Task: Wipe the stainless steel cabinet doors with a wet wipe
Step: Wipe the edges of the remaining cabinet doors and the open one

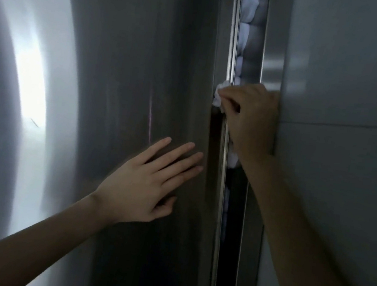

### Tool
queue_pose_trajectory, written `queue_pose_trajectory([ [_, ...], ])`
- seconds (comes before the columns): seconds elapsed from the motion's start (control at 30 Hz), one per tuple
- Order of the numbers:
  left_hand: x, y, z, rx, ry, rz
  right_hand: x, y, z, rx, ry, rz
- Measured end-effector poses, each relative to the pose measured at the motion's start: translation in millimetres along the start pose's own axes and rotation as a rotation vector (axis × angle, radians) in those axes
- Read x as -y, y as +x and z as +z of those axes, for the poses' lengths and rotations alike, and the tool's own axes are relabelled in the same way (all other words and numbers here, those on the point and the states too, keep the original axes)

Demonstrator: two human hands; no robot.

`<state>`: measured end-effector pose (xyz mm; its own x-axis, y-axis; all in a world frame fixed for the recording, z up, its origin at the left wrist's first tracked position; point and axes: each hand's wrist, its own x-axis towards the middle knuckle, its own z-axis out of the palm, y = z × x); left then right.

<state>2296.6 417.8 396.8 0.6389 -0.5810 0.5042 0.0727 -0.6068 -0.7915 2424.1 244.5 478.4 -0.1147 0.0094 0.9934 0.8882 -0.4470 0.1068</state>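
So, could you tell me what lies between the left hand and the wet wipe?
Head view: only bare cabinet door between left hand and wet wipe.

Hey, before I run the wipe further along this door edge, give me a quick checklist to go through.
1. Hold on the wipe: ok, the right hand has its fingers curled round it in a firm grip.
2. Contact with the door edge: ok, the wipe sits against it.
3. The door steadied: ok, the left hand lies flat on the panel, fingers straight.
4. Room to reach the edge: ok, the door stands ajar and white rolled cloths show in the gap.
5. Wetness of the wipe: cannot tell.
6. Streaks on the panel: cannot tell, because of glare and blur.
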Motion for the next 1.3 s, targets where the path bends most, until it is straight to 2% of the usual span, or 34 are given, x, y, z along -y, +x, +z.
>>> queue_pose_trajectory([
  [0.13,0,0,2,-0.017,0.012,0.002,-6,68,9,0.039,-0.011,0.087],
  [0.2,-1,0,2,-0.018,0.016,0.002,-3,73,10,0.029,0.03,0.113],
  [0.33,-1,0,1,-0.019,0.012,0.004,17,-16,3,-0.064,0.152,0.187],
  [0.47,-2,0,0,-0.02,0.015,0.002,39,-120,-6,-0.056,0.124,0.243],
  [0.6,-3,0,-4,-0.002,0.022,-0.004,26,-110,-9,0.009,0.148,0.177],
  [0.73,-4,2,-6,-0.016,0.043,0.007,29,-107,-5,-0.016,0.157,0.235],
  [0.83,-4,1,-4,-0.043,0.042,0.012,40,-159,-12,0.003,0.134,0.332],
  [0.93,-5,-1,-2,-0.049,0.043,0.018,57,-229,-30,0.132,0.125,0.406],
  [1.03,-36,-22,9,0.009,-0.009,0.037,60,-249,-42,0.237,0.167,0.418],
  [1.17,-98,-69,24,0.148,-0.028,0.075,53,-224,-38,0.247,0.16,0.392],
  [1.3,-101,-79,35,0.129,-0.035,0.043,66,-257,-41,0.217,0.185,0.537],
])
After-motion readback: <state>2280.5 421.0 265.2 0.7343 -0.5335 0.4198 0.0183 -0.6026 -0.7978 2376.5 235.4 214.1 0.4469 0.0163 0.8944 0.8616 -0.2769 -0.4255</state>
